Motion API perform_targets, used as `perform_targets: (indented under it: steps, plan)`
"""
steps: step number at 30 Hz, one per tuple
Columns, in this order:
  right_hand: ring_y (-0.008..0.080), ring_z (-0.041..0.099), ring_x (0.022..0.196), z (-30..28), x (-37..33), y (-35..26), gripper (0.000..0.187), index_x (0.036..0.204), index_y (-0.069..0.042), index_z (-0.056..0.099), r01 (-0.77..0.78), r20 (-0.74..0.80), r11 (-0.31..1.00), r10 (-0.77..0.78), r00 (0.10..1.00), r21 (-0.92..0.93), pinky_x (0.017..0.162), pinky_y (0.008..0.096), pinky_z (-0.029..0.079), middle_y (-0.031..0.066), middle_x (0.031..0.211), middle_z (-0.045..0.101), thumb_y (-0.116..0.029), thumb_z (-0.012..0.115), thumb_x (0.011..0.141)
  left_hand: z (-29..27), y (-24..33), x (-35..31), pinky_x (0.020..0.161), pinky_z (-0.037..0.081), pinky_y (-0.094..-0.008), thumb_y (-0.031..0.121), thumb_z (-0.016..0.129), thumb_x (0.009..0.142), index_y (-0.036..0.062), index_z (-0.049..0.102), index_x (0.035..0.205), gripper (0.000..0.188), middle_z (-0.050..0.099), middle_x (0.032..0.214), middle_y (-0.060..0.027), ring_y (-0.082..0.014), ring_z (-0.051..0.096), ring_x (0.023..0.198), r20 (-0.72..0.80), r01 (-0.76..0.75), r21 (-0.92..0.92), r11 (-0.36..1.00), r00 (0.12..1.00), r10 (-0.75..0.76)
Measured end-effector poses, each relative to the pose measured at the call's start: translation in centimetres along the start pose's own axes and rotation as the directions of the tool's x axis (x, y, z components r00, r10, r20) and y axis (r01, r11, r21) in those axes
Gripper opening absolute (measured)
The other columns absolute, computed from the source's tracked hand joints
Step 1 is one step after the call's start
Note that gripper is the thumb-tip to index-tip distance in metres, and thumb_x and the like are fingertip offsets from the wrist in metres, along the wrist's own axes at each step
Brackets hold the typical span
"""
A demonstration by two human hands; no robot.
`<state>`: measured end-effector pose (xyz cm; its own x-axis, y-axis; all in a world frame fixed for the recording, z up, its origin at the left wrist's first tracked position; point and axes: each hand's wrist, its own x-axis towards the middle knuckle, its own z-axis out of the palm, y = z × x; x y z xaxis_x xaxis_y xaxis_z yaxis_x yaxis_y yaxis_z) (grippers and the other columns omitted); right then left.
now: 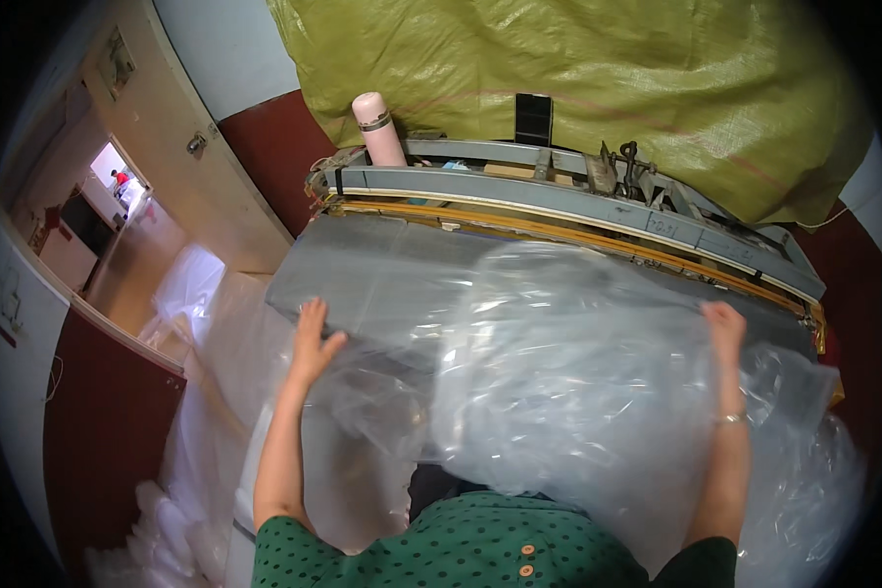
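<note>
Head view: I've got both bare hands over the grey table [348, 257]. Left hand [312, 351] is released, fingers spread, just above or on the table's left edge; I can't tell if it touches. Right hand [723, 328] is clenched, grasping the clear plastic film [578, 363] near the table's right end; slight blur there. Bracelet [732, 418] on that wrist.

Film lies crumpled across the middle and right of the table, hanging over the near edge toward the green dotted shirt [500, 539]. Along the far edge I see orange bars [519, 224], then a grey metal frame [559, 193]. Pink bottle [379, 132] stands upright at the far left corner; screw clamp [629, 174] sits on the frame, right of centre. Behind that, a yellow-green tarp [637, 88]. Left of the table: piled plastic sheeting [216, 363], then a door [167, 108] standing ajar.
</note>
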<state>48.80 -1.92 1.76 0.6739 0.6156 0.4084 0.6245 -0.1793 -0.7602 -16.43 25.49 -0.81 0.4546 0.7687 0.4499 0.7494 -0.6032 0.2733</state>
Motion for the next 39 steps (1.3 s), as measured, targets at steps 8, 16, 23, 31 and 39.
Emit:
perform_targets:
  steps: [8, 16, 23, 31, 39]
  plan:
    - [0.024, 0.061, 0.073, -24.7, -5.4, 18.0, 0.029, 0.084, -0.002, 0.063, -0.41, -0.387, 0.846, 0.271, 0.881, -0.341, 0.07, 0.0332, 0.046, 0.0107, 0.077, 0.065, -0.028, 0.065, 0.07, -1.8, 17.9, -2.1, 0.089, 0.041, -0.0392, 0.011, 0.065, 0.075, 0.0029, 0.058, 0.104, 0.031, 0.055, 0.112, -0.0152, -0.0327, 0.05, 0.109, 0.052, -0.204, -0.304, 0.931, 0.972, 0.23]
    - [0.0337, 0.06, 0.088, -27.7, -5.3, 21.4, 0.04, 0.093, -0.005, 0.061, -0.435, -0.438, 0.602, 0.152, 0.886, -0.67, 0.074, 0.0413, 0.045, 0.0161, 0.089, 0.064, -0.04, 0.055, 0.077, -0.2, 9.4, 9.4, 0.074, 0.045, -0.0405, 0.019, 0.059, 0.081, -0.0006, 0.062, 0.09, 0.022, 0.062, 0.089, -0.0165, -0.034, 0.057, 0.086, -0.07, 0.041, 0.031, 0.999, 0.997, -0.039]
    - [0.0345, 0.061, 0.087, -30.4, -4.1, 25.5, 0.037, 0.09, -0.004, 0.059, -0.472, -0.469, 0.523, 0.15, 0.87, -0.709, 0.074, 0.0437, 0.046, 0.0168, 0.09, 0.063, -0.039, 0.051, 0.082, 5.7, 4.6, 12.6, 0.101, 0.03, -0.0408, 0.049, 0.058, 0.078, 0.0071, 0.051, 0.121, 0.061, 0.039, 0.135, -0.0125, -0.0337, 0.032, 0.126, 0.21, 0.123, 0.196, 0.973, 0.964, -0.165]
    - [0.0341, 0.061, 0.085, -25.3, -0.5, 22.8, 0.035, 0.087, -0.004, 0.059, -0.556, -0.565, 0.396, 0.107, 0.818, -0.73, 0.073, 0.0442, 0.046, 0.0168, 0.09, 0.063, -0.038, 0.051, 0.083, 7.0, 8.3, 16.8, 0.105, 0.021, -0.0435, 0.045, 0.055, 0.082, 0.0065, 0.041, 0.131, 0.064, 0.033, 0.139, -0.0113, -0.0277, 0.025, 0.131, 0.358, 0.192, -0.321, 0.927, 0.931, -0.07]
    - [0.034, 0.061, 0.085, -24.6, -2.8, 18.2, 0.031, 0.086, -0.004, 0.057, -0.648, -0.629, 0.324, 0.175, 0.757, -0.689, 0.073, 0.0443, 0.047, 0.0158, 0.091, 0.063, -0.035, 0.049, 0.086, -3.4, 31.9, 0.0, 0.054, 0.046, -0.0233, 0.018, 0.061, 0.084, 0.0039, 0.066, 0.085, 0.015, 0.063, 0.069, -0.0054, -0.0136, 0.061, 0.064, 0.847, 0.594, -0.527, 0.608, 0.307, 0.434]
